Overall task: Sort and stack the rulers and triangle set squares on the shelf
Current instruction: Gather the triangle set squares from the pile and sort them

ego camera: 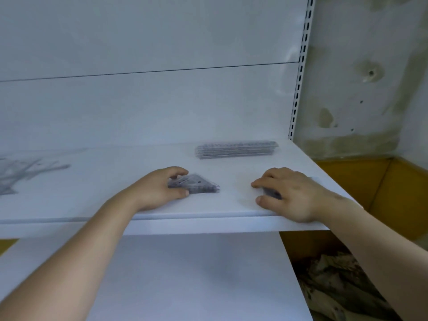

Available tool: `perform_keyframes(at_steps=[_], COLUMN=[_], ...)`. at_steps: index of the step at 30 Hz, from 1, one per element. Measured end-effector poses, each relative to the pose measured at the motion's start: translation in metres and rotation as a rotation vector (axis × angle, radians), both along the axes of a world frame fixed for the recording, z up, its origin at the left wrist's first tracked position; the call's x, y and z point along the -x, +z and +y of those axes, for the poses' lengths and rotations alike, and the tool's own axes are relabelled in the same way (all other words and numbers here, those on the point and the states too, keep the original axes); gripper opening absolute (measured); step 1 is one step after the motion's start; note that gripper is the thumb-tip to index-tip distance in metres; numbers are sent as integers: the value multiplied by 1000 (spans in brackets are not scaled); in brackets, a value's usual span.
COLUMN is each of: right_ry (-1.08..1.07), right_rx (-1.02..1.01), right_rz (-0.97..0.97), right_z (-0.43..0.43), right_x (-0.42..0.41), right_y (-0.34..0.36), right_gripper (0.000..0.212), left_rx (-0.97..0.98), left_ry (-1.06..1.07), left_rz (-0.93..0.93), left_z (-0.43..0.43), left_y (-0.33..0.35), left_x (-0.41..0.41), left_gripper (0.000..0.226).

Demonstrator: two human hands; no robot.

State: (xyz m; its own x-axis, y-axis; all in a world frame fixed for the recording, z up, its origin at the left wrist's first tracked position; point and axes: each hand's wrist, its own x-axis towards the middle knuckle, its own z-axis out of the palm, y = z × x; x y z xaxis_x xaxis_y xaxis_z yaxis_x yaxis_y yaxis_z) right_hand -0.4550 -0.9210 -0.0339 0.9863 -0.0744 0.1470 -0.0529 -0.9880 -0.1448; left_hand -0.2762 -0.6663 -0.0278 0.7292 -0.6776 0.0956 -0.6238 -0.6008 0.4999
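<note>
On the white shelf (pixel 231 205), my left hand (pixel 159 188) grips a small stack of clear triangle set squares (pixel 199 185) from its left side, thumb in front and fingers over the back. My right hand (pixel 289 193) lies further right with its fingers curled over another clear set square (pixel 272 193), which is mostly hidden under the palm. A neat stack of clear straight rulers (pixel 236 149) lies at the back of the shelf, right of centre. A loose, blurred heap of rulers and set squares (pixel 20 172) sits at the far left.
The shelf's back panel (pixel 150 100) rises behind the stacks, with a slotted upright (pixel 298 89) at its right end. A lower white shelf (pixel 185 274) lies beneath. To the right are a stained wall (pixel 359 77) and a yellow box with crumpled paper (pixel 347 286).
</note>
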Motion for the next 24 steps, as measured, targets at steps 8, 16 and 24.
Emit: perform_keyframes(at_steps=[8,16,24], right_ry=[4,25,65], right_rx=[48,82,160], right_rz=[50,87,144], right_z=[1,31,133], right_x=[0,-34,-133], right_y=[2,37,71], right_gripper=[50,67,68], left_rx=[-33,-77,-251], left_ry=[5,-6,55], left_rz=[2,3,-133], left_z=[-4,1,105], left_y=[-2,6,25], left_x=[1,-1,-49], left_gripper=[49,67,64])
